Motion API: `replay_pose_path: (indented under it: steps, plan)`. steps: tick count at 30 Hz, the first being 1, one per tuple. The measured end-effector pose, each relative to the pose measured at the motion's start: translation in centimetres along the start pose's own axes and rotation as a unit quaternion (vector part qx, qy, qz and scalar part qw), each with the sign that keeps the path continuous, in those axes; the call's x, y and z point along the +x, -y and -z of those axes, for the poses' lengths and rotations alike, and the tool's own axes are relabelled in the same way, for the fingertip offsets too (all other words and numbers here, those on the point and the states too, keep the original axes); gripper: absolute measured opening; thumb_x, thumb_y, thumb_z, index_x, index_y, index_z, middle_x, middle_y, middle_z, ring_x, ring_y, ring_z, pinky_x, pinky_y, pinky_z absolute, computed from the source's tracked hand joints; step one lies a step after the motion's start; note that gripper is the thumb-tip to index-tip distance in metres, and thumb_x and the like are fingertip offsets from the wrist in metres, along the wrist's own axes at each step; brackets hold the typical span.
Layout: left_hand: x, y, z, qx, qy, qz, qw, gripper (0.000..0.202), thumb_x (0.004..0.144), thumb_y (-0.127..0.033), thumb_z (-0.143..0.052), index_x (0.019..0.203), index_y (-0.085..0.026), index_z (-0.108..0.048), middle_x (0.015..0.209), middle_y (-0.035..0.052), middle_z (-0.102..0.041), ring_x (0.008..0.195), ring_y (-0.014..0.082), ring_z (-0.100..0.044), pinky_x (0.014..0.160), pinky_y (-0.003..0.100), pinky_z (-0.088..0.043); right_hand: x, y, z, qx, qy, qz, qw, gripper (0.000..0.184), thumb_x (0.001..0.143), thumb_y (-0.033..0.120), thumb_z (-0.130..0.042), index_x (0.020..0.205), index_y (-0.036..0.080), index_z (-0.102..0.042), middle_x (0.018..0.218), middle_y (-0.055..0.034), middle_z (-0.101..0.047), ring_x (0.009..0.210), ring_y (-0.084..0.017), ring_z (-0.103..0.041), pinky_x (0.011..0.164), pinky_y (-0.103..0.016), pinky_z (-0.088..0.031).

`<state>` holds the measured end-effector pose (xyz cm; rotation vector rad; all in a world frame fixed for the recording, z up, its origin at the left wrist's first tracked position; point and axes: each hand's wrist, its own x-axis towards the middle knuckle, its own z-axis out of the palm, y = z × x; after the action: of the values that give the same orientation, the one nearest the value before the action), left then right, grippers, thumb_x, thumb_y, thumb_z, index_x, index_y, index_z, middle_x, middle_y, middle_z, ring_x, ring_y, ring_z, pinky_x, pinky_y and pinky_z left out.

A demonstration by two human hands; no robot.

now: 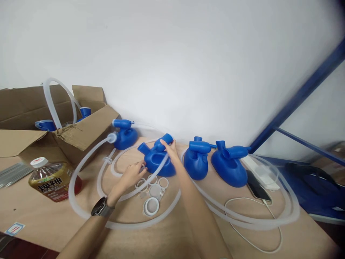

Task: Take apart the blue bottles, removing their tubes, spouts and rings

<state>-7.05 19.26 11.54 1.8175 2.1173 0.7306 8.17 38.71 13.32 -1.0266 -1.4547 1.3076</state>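
Observation:
A blue plastic urinal bottle (159,163) stands in front of me, its open neck tilted up to the left. My right hand (170,148) is wrapped round the blue cylinder (164,141) on its top. Lower down, my left hand (134,172) has its fingers curled against the bottle's left side; their tips are partly hidden. White ring caps (151,206) and several thin rings and discs lie just below the bottle. A clear hose (126,226) loops round them and passes under my forearms.
Two more blue bottles (196,165) (230,171) stand to the right, another (125,138) with a hose at back left. A cardboard box (91,126) and drink bottle (55,180) occupy the left. A phone (257,187), white cable (280,237) and coiled hose (292,212) lie right.

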Motion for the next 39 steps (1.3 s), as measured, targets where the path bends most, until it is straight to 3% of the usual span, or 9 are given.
replay_pose_path:
  steps: [3, 9, 14, 21, 26, 29, 31, 34, 39]
  plan:
    - [-0.6, 0.3, 0.0, 0.024, 0.02, 0.01, 0.999, 0.03, 0.094, -0.027, -0.048, 0.116, -0.017, -0.065, 0.124, 0.017, -0.071, 0.116, 0.036, -0.066, 0.103, 0.047, -0.046, 0.7, 0.2, 0.8, 0.064, -0.037, -0.03, 0.997, 0.091, 0.067, 0.073, -0.079, 0.134, 0.021, -0.047, 0.134, -0.0145, -0.067, 0.116, -0.026, -0.07, 0.096, -0.038, -0.06]
    - [-3.9, 0.1, 0.4, 0.025, 0.057, -0.033, 0.998, 0.031, 0.095, -0.032, -0.044, 0.116, -0.021, -0.064, 0.112, 0.0107, -0.075, 0.107, 0.0339, -0.07, 0.102, 0.051, -0.044, 2.3, 1.6, 2.8, 0.157, -0.032, -0.104, 0.982, 0.093, 0.083, 0.093, -0.032, 0.127, 0.017, -0.06, 0.104, -0.0152, -0.073, 0.101, -0.033, -0.074, 0.084, -0.05, -0.063]
    - [-9.1, 1.3, 1.7, 0.022, 0.021, -0.05, 0.998, 0.038, 0.097, -0.035, -0.036, 0.117, -0.021, -0.065, 0.12, 0.0111, -0.074, 0.115, 0.0307, -0.068, 0.116, 0.056, -0.035, 1.6, 2.9, 4.0, 0.186, -0.03, -0.1, 0.977, 0.075, 0.08, 0.079, -0.06, 0.127, 0.02, -0.062, 0.11, -0.0128, -0.074, 0.112, -0.034, -0.071, 0.093, -0.05, -0.06]
    - [-16.3, 4.9, 1.0, 0.006, -0.1, -0.08, 0.992, 0.021, 0.099, -0.035, -0.051, 0.099, -0.027, -0.07, 0.093, -0.0006, -0.076, 0.089, 0.0246, -0.075, 0.114, 0.05, -0.045, -4.2, 5.9, 6.7, 0.236, -0.012, -0.046, 0.971, 0.065, 0.077, 0.068, -0.072, 0.125, 0.028, -0.053, 0.125, -0.0058, -0.07, 0.115, -0.026, -0.07, 0.089, -0.04, -0.063]
    - [-15.0, -2.0, 2.2, -0.117, -0.242, -0.003, 0.963, 0.024, 0.102, -0.047, -0.061, 0.113, -0.029, -0.072, 0.107, 0.0009, -0.079, 0.095, 0.0237, -0.076, 0.081, 0.034, -0.062, -12.3, 6.3, 5.8, 0.117, 0.076, 0.047, 0.989, 0.085, 0.061, 0.053, -0.092, 0.131, 0.029, -0.051, 0.131, -0.0092, -0.066, 0.119, -0.03, -0.066, 0.095, -0.04, -0.06]
    - [-12.7, -7.1, 2.2, -0.274, -0.204, -0.023, 0.94, 0.069, 0.096, -0.053, -0.07, 0.157, -0.031, -0.046, 0.141, 0.0075, -0.067, 0.117, 0.025, -0.072, 0.093, 0.035, -0.063, -16.5, 6.0, 4.1, -0.006, 0.058, 0.096, 0.994, 0.074, 0.064, 0.053, -0.092, 0.125, 0.03, -0.055, 0.127, -0.0084, -0.065, 0.113, -0.03, -0.065, 0.096, -0.045, -0.058]
    - [-11.2, -9.2, 1.5, -0.294, -0.175, -0.001, 0.94, 0.09, 0.085, -0.058, -0.081, 0.16, -0.029, -0.041, 0.154, 0.0108, -0.057, 0.132, 0.0309, -0.064, 0.101, 0.04, -0.061, -18.3, 5.7, 3.4, -0.026, 0.065, 0.119, 0.99, 0.056, 0.078, 0.058, -0.082, 0.121, 0.03, -0.058, 0.119, -0.0072, -0.065, 0.106, -0.027, -0.065, 0.094, -0.043, -0.057]
    - [-9.9, -10.4, 0.1, -0.285, -0.162, 0.055, 0.943, 0.092, 0.073, -0.061, -0.088, 0.149, -0.024, -0.053, 0.144, 0.0136, -0.065, 0.131, 0.038, -0.064, 0.107, 0.048, -0.057, -19.2, 5.4, 3.2, -0.008, 0.113, 0.118, 0.987, 0.043, 0.094, 0.064, -0.065, 0.119, 0.03, -0.063, 0.104, -0.0055, -0.065, 0.09, -0.023, -0.064, 0.084, -0.038, -0.057]
    - [-9.6, -10.1, -0.9, -0.277, -0.181, 0.079, 0.941, 0.079, 0.076, -0.061, -0.08, 0.139, -0.018, -0.059, 0.121, 0.0128, -0.074, 0.107, 0.0355, -0.073, 0.094, 0.046, -0.06, -17.8, 5.1, 4.1, -0.008, 0.133, 0.124, 0.983, 0.049, 0.092, 0.07, -0.065, 0.114, 0.027, -0.077, 0.087, -0.005, -0.065, 0.078, -0.021, -0.06, 0.073, -0.034, -0.055]
